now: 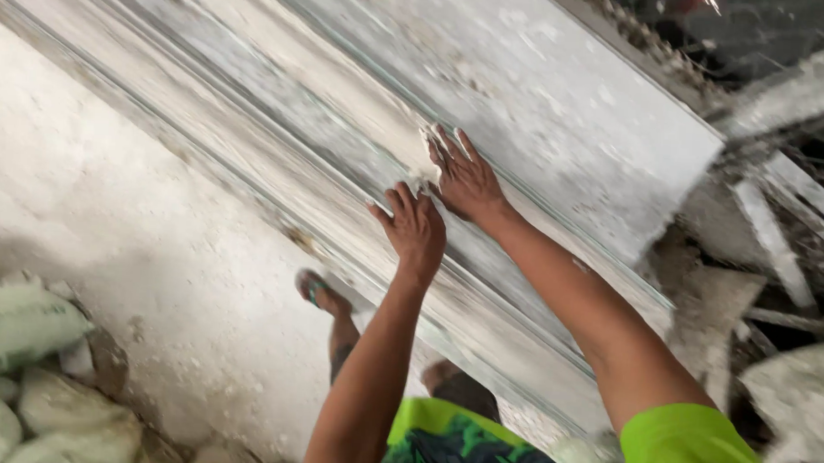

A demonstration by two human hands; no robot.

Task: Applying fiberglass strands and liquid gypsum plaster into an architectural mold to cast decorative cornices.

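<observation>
- Head view: we see a long white plaster cornice moulding (279, 117) running diagonally from the upper left corner toward the lower right, its stepped ridges dusty and streaked grey.
- Our right hand (469, 181) lies flat on the moulding near the middle of its length, fingers spread and pressed against the surface, with a small lump of wet plaster (426, 150) just beside the fingertips.
- Our left hand (416, 232) sits just below the right hand, almost touching it, fingers curled inward against a lower ridge; whether it pinches anything we cannot tell.
- Beneath the moulding lies a rough, pale concrete floor (111, 212); a sandalled foot (318, 294) stands on it close under the moulding's lower edge.
- Filled white sacks (24, 373) lie at the lower left corner, and broken plaster pieces (776, 272) are piled along the right edge.
- In our judgement the risk is breakage: the piece looks long and brittle, so uneven pressure from the hands could crack a ridge, and the soft plaster could smear across finished profile lines.
</observation>
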